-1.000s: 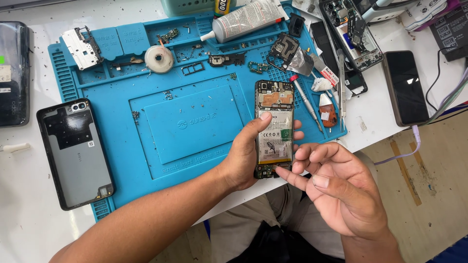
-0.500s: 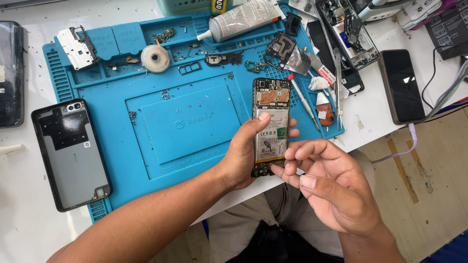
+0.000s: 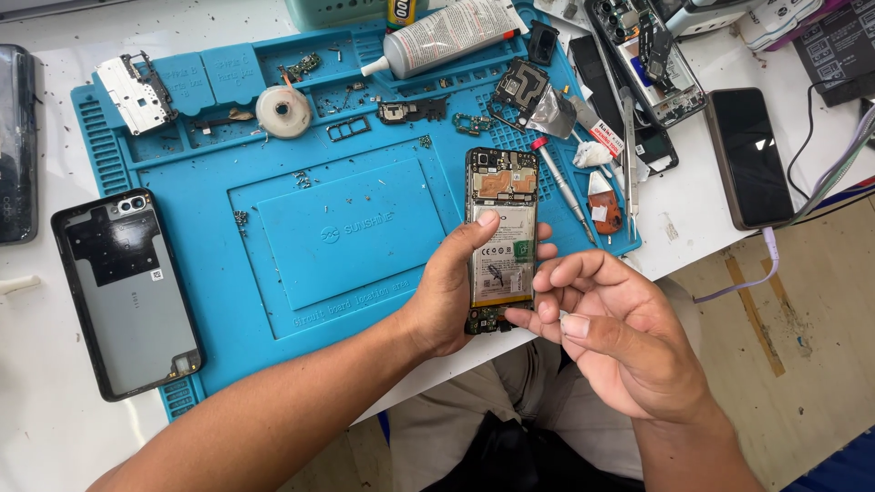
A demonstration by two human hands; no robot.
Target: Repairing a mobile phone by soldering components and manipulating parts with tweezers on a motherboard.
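Observation:
My left hand (image 3: 451,292) grips an opened phone (image 3: 500,223) upright over the front right of the blue repair mat (image 3: 273,273). Its back is off, so the battery and circuit boards show, and my thumb lies across the battery. My right hand (image 3: 620,333) is just right of the phone's lower end, palm up, fingers curled, one fingertip touching the bottom board. Whether it pinches a small part I cannot tell.
A black phone back cover (image 3: 123,292) lies at the mat's left edge. A glue tube (image 3: 447,36), tape roll (image 3: 283,111), screwdriver (image 3: 561,187), tweezers (image 3: 629,155) and small parts lie at the back. Another phone (image 3: 749,155) lies right, near the table edge.
My right hand has curled its fingers and moved in closer to the phone's lower end. The left hand and phone stayed nearly still.

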